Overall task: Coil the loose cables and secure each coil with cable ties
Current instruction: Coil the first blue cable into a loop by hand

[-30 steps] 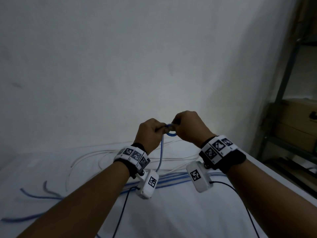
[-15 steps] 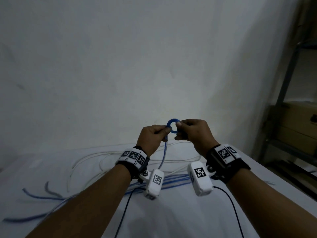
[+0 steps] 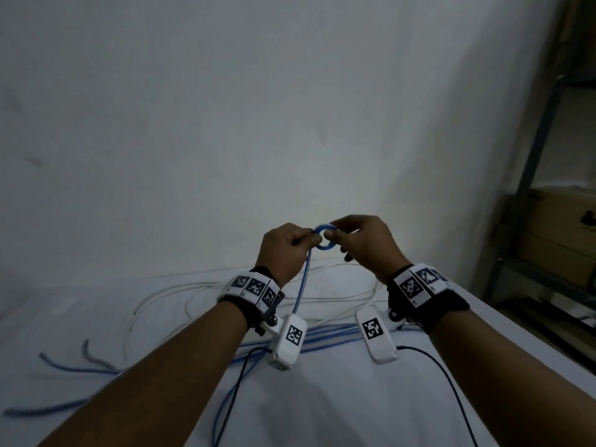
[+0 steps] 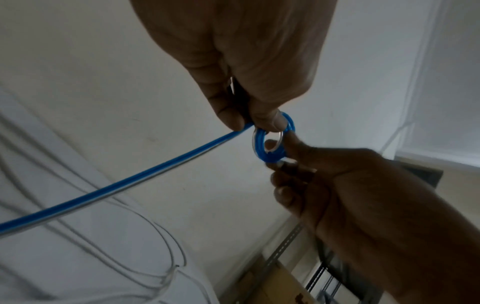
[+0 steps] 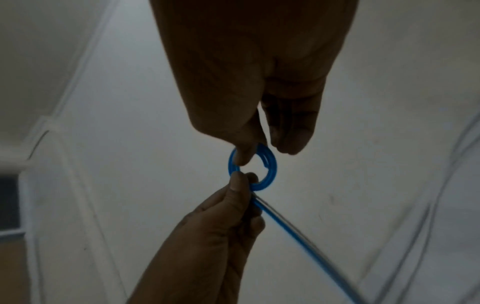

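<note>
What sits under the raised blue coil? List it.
Below the blue coil, pinched by the left hand and right hand, lie white cables and blue cables on the white table. The wrists and their cameras cover part of them.

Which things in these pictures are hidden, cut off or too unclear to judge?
- Start of the blue coil: all views, pinched under fingers of the left hand and right hand.
- Far end of the blue cable: left wrist view, cut by the edge.
- Cable ties: none visible anywhere.
</note>
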